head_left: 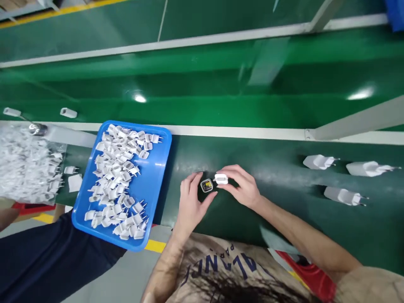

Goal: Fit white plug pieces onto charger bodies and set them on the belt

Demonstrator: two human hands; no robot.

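Note:
My left hand (191, 198) pinches a small open charger body (207, 185), its yellow and dark inner parts facing up. My right hand (241, 185) grips a white plug cap (221, 179) between thumb and fingers, held right beside the body, the two parts almost touching. Both hands hover just over the dark green conveyor belt (271, 219) in front of me.
A blue tray (156, 176) holding several white plug caps lies to the left, overhanging the belt edge. Three finished white chargers (342, 195) lie on the belt at the right. A clear bag of white parts (25, 168) sits far left. A metal rail (246, 133) runs behind.

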